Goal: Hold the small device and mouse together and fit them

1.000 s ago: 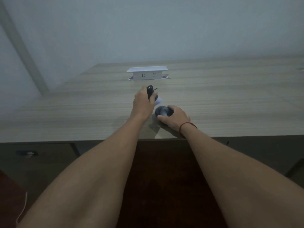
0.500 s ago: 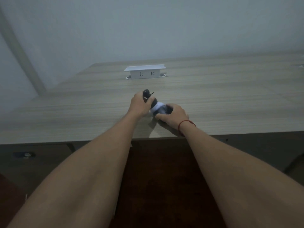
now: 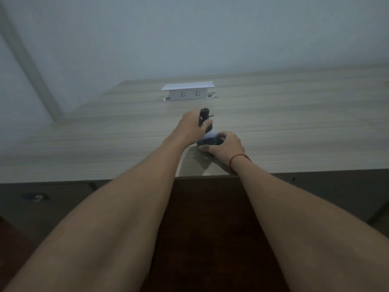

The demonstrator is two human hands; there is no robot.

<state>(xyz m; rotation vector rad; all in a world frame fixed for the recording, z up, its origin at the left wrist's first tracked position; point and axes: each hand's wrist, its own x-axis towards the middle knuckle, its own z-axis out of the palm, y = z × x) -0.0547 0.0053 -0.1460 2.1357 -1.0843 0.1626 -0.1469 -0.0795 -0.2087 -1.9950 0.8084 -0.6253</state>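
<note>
**Both hands on dark objects near desk front edge**

Left hand [image 3: 192, 127] grips a black handheld object [image 3: 204, 118]. Fingers are curled round its middle; its rounded top end sticks up clear of the hand, tilted slightly away from the person. A thin dark bit juts off its right side near the top. Can't tell what the device is; too dark and blurred.

Lower end of that object runs down toward a pale bluish-white piece [image 3: 211, 135], which sits between the two hands and touches or overlaps both dark parts. Whether it belongs to either one is unclear.

Right hand [image 3: 226, 145] sits just right of and below the left, fingers curled over a dark rounded object [image 3: 207, 142] resting on the desk [image 3: 294, 127]. Thumb lies along its near side, and only its left part shows under the fingers. Hand holds it from above, palm down, wrist low to the desk surface. A red cord bracelet [image 3: 237, 160] is on that wrist.

Both forearms reach forward from the bottom of the view and converge at centre, hands nearly touching. Left wrist is raised a bit higher than the right.

All this sits near the desk's front edge, roughly centre. A white socket box [image 3: 188, 92] stands further back on the desk, well apart from the hands. The wall behind is plain and pale.
</note>
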